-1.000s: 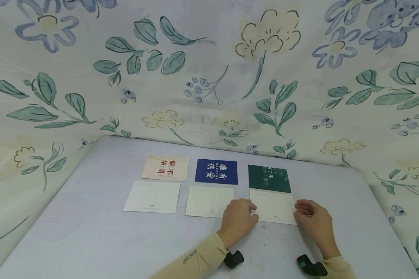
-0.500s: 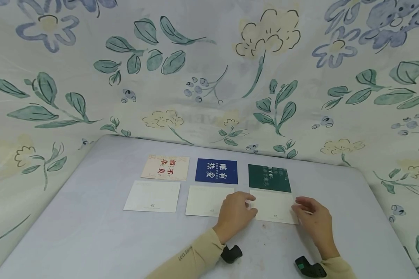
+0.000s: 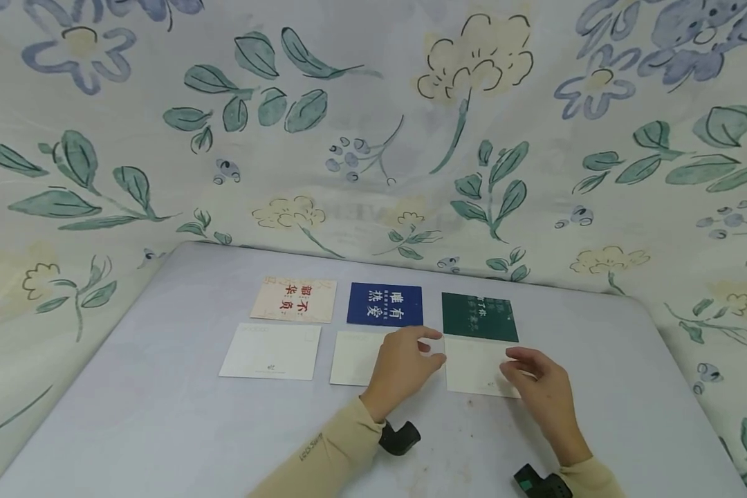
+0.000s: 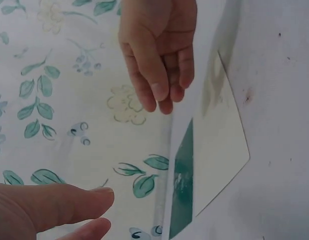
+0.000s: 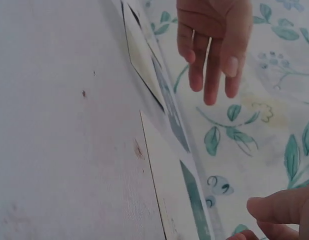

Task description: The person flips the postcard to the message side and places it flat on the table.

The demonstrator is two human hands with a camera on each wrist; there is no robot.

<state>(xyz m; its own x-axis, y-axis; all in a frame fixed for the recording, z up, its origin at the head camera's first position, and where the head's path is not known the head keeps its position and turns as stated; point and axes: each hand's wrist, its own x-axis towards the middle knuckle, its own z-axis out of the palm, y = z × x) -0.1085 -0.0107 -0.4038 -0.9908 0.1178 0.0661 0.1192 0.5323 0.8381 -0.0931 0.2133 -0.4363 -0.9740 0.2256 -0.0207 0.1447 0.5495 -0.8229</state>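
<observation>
L hand (image 3: 404, 363) + R hand (image 3: 540, 391) both empty, fingers loosely bent, thumbs apart. L's over middle plain card (image 3: 351, 360), R's over right plain card (image 3: 476, 363). Left plain card (image 3: 270, 353) beside, then red-lettered card (image 3: 294, 299), blue card (image 3: 362, 304), green card (image 3: 463, 318) behind. All 6 flat on table (image 3: 131, 415), 2x3, so layout's prob done afaict.

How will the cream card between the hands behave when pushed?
The cream card probably slides rather than rolls, as it lies flat on the table. Its thin edge suggests it is light. Its straight edges hint at some stiffness.
</observation>
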